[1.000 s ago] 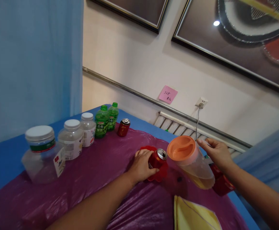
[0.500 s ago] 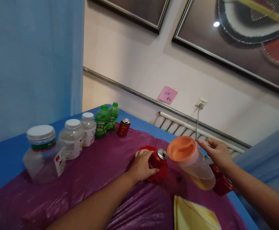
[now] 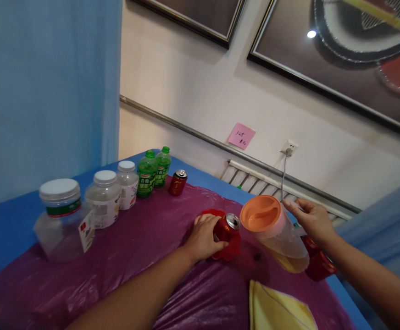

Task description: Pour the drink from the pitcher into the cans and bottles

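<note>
My left hand [image 3: 205, 238] is wrapped round a red drink can [image 3: 225, 230] with an opened silver top. Under and behind the can is a red scalloped dish or funnel [image 3: 233, 249], partly hidden by my hand. To the right, my right hand [image 3: 308, 220] grips a clear plastic pitcher [image 3: 284, 245] by its handle side; the handle itself is mostly hidden. The pitcher has an orange lid [image 3: 261, 214], is tilted toward the can, and holds some yellowish liquid low inside. Its lid edge is close to the can's top. I cannot make out any stream between them.
Clear jars with white lids [image 3: 64, 224], green bottles [image 3: 147, 176] and another can [image 3: 178, 182] line the left and back. A yellow cloth [image 3: 279, 307] lies in front on purple plastic sheeting [image 3: 134, 256]. More red cans [image 3: 320, 266] stand behind the pitcher at right.
</note>
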A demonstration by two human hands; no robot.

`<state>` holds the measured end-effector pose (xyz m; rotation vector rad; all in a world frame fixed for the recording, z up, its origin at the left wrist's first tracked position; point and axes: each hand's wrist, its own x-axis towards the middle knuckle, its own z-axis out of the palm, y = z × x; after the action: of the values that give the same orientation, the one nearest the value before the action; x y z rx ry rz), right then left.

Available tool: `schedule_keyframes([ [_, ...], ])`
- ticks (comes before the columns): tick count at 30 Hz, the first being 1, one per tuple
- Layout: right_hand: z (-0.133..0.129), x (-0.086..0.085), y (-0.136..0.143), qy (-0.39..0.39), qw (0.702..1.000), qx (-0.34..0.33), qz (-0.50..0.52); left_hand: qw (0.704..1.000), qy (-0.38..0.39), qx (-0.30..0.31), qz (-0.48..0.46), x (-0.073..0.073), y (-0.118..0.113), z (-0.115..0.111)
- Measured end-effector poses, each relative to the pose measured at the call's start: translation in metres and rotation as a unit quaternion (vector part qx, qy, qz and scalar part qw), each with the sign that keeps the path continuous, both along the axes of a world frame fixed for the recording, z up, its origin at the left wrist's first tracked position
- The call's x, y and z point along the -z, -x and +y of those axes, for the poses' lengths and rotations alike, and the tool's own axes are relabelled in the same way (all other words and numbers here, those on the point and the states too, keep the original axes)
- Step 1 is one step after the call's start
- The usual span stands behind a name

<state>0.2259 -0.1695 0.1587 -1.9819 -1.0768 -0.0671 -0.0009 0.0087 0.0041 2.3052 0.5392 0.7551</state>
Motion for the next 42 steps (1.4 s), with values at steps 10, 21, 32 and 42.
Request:
schedule_keyframes([
  [10,-0.0005,-0.0012,0.0009,-0.003,1.0,0.005,0.008,1.0,0.0,-0.003,-0.002,0.0036,-0.0006,0.0],
  [21,-0.001,-0.0009,0.0021,-0.004,1.0,0.001,0.014,1.0,0.005,-0.001,-0.004,0.0012,0.0005,0.0006],
  [32,-0.0004,-0.003,0.0061,-0.013,1.0,-0.008,0.009,1.0,0.013,0.004,-0.001,-0.0012,0.001,-0.0006],
  [42,-0.0016,-0.0015,0.0033,-0.003,1.0,-0.008,0.013,1.0,0.007,0.001,-0.003,-0.0002,0.0007,-0.0002],
])
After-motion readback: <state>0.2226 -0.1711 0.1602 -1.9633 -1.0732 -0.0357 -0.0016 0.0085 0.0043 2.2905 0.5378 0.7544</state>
